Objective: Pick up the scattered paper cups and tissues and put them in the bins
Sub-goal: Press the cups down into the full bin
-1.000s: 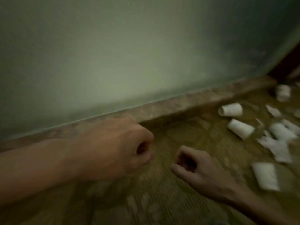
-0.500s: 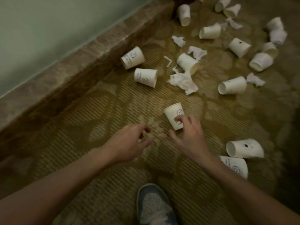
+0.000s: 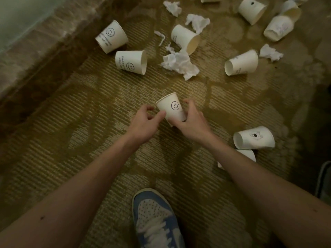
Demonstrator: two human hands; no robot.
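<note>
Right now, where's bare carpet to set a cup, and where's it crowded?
Widest bare carpet: between the skirting and the left forearm. Smaller patch: between both forearms, above the shoe. Strip between the held cup and big tissue. Crowded: top right, cups and tissues; two cups beside the right forearm.

Left hand [image 3: 143, 120] and right hand [image 3: 192, 120] close together, curled.

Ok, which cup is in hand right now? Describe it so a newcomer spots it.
Start at the blue shoe at the bottom edge and go straight ahead. Between the left hand and right hand is a smiley cup, gripped by the right; every other cup lies loose on the carpet.
</note>
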